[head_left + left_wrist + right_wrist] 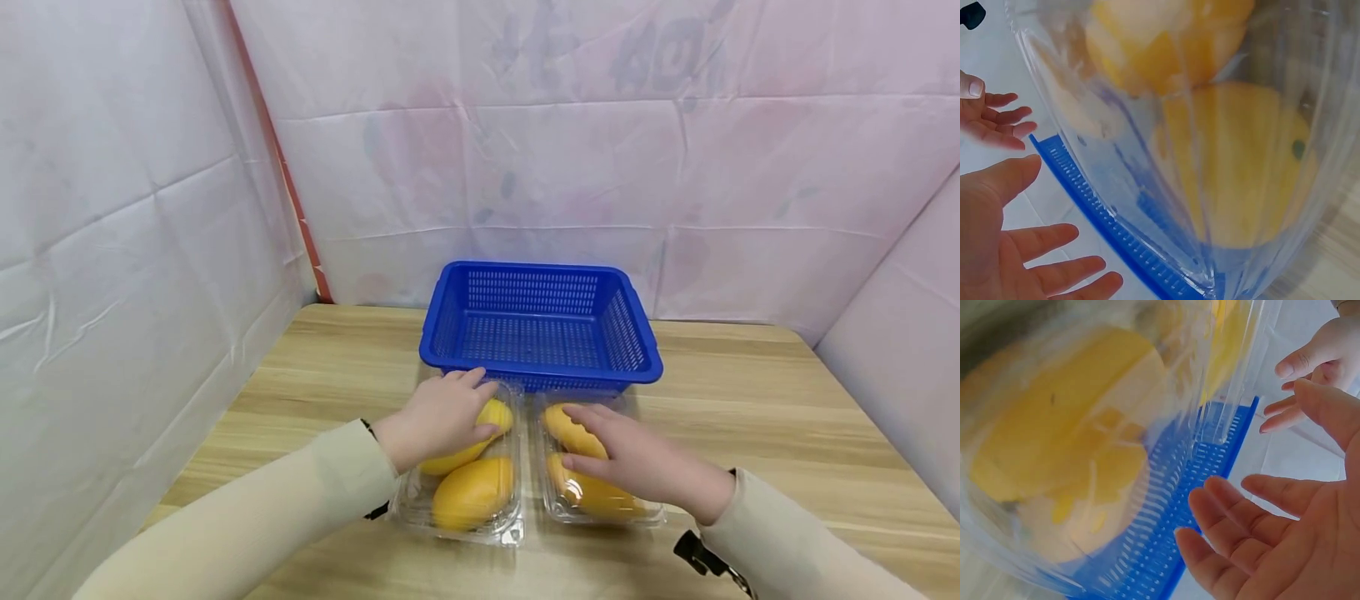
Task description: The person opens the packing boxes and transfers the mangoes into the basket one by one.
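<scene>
Two clear plastic clamshell boxes lie side by side on the table, a left box point(512, 532) and a right box point(542, 492). Two yellow-orange mangoes point(472, 493) show through the left lid, and two more mangoes point(596, 493) through the right one. My left hand point(442, 417) is over the far left part of the left box, fingers spread and relaxed. Over the right box is my right hand point(648, 462), its fingers loosely extended. Both wrist views show bare palms beside the clear plastic; whether the fingers touch the lids, I cannot tell.
Just behind the boxes stands a blue perforated plastic basket point(540, 368) with nothing visible inside. The wooden table point(765, 417) extends to both sides. White patterned sheets point(555, 167) hang behind and at the sides.
</scene>
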The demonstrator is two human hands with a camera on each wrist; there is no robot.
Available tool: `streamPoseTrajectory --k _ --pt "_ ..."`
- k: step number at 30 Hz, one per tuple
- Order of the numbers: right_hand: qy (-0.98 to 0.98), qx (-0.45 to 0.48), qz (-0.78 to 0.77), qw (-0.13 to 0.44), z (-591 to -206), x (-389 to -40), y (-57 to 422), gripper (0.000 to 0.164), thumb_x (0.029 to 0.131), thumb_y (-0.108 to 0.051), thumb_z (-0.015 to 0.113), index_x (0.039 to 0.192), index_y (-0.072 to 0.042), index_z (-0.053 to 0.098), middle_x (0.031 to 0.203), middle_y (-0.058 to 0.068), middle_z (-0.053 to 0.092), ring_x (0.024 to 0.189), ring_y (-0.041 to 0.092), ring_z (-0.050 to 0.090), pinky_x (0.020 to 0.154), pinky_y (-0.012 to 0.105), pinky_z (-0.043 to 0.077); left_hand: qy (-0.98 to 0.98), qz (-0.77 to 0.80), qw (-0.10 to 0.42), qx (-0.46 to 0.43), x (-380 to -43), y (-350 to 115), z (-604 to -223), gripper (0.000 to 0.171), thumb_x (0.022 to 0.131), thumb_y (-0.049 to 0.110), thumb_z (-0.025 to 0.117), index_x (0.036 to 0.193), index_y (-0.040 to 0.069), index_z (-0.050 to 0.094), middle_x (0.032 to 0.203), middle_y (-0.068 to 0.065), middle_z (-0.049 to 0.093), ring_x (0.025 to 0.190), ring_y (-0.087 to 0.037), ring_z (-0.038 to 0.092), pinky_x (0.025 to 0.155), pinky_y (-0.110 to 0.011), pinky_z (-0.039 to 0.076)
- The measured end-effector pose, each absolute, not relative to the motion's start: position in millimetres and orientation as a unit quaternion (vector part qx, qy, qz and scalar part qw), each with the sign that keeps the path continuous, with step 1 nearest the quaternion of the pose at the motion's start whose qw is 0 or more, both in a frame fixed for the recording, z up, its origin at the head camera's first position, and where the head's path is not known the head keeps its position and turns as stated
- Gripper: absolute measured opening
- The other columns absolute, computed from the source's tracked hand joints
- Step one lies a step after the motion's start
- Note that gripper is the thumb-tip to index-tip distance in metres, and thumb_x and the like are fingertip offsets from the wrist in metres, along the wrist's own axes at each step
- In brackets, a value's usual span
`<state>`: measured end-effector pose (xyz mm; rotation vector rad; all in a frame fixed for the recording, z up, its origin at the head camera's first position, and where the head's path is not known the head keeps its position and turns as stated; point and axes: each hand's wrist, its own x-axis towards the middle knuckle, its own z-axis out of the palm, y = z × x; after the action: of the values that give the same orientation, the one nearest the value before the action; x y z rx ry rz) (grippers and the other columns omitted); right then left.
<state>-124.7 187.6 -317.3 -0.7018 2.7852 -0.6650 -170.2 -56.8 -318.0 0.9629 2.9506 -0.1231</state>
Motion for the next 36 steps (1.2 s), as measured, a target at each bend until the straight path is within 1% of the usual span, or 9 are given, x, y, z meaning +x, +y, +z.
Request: streamPoseTrajectory --k 2,4,8,11,16,19,27,32,36 --pt "0.939 -0.238 -0.229 0.099 -319 -123 187 0.063 0.087 -0.044 0.061 0.132 0.000 0.049 0.119 0.013 0.057 0.105 0.030 0.056 0.085 0.048 0.046 0.948 -0.036 0.016 0.317 -168 -58 -319 0.059 0.090 0.050 0.053 0.136 0.013 0.050 0.141 -0.012 0.043 0.123 -0.030 0.045 0.096 -0.044 0.040" --pt "0.934 -0.252 -0.234 0.097 -322 -123 187 0.058 0.088 -0.041 0.062 0.127 0.001 0.053 0.107 0.006 0.061 0.094 0.022 0.059 0.079 0.041 0.049 0.947 -0.031 0.017 0.321 -165 -60 -321 0.058 0.090 0.050 0.053 0.135 0.013 0.050 0.140 -0.011 0.043 0.123 -0.029 0.045 0.096 -0.044 0.040" --pt "0.916 -0.297 -0.260 0.077 -330 -121 188 0.042 0.088 -0.031 0.063 0.116 0.000 0.061 0.086 -0.008 0.060 0.075 0.006 0.056 0.067 0.029 0.049 0.943 -0.031 0.014 0.330 -160 -64 -325 0.056 0.091 0.049 0.052 0.135 0.014 0.051 0.140 -0.010 0.044 0.123 -0.029 0.046 0.095 -0.043 0.041" --pt "0.903 -0.319 -0.279 0.066 -336 -118 188 0.033 0.089 -0.027 0.063 0.109 -0.002 0.065 0.078 -0.014 0.057 0.068 0.000 0.052 0.061 0.025 0.048 0.940 -0.033 0.001 0.341 -155 -67 -327 0.055 0.090 0.049 0.054 0.132 0.014 0.053 0.137 -0.010 0.047 0.120 -0.029 0.049 0.092 -0.043 0.044" --pt "0.896 -0.319 -0.303 0.064 -343 -112 188 0.029 0.089 -0.025 0.063 0.107 -0.003 0.066 0.077 -0.015 0.057 0.067 -0.001 0.051 0.059 0.024 0.047 0.932 -0.028 -0.028 0.360 -150 -73 -332 0.052 0.088 0.047 0.058 0.128 0.013 0.057 0.131 -0.010 0.052 0.114 -0.028 0.053 0.090 -0.042 0.045" --pt "0.889 -0.327 -0.317 0.052 -346 -108 187 0.027 0.089 -0.021 0.063 0.106 -0.002 0.066 0.077 -0.014 0.058 0.067 -0.001 0.052 0.059 0.023 0.047 0.928 -0.027 -0.038 0.368 -148 -75 -334 0.052 0.087 0.047 0.060 0.126 0.013 0.058 0.130 -0.010 0.053 0.112 -0.029 0.054 0.090 -0.042 0.046" --pt "0.872 -0.348 -0.342 0.037 -356 -101 183 0.021 0.089 -0.017 0.063 0.103 -0.002 0.067 0.075 -0.016 0.057 0.066 -0.003 0.051 0.057 0.020 0.046 0.921 -0.030 -0.028 0.388 -138 -80 -337 0.050 0.089 0.045 0.057 0.127 0.012 0.058 0.131 -0.010 0.053 0.118 -0.027 0.051 0.093 -0.043 0.043" --pt "0.865 -0.358 -0.350 0.026 -362 -97 181 0.018 0.088 -0.014 0.064 0.101 -0.002 0.067 0.075 -0.016 0.056 0.066 -0.004 0.050 0.056 0.019 0.046 0.910 -0.032 -0.050 0.410 -130 -81 -340 0.051 0.088 0.045 0.058 0.127 0.012 0.058 0.130 -0.009 0.054 0.114 -0.026 0.053 0.093 -0.041 0.043" --pt "0.865 -0.352 -0.356 0.031 -367 -94 178 0.016 0.088 -0.014 0.065 0.100 -0.004 0.067 0.075 -0.017 0.057 0.066 -0.005 0.050 0.056 0.019 0.046 0.900 -0.034 -0.072 0.428 -125 -80 -343 0.049 0.087 0.046 0.059 0.124 0.013 0.060 0.129 -0.009 0.054 0.111 -0.025 0.056 0.091 -0.041 0.045"
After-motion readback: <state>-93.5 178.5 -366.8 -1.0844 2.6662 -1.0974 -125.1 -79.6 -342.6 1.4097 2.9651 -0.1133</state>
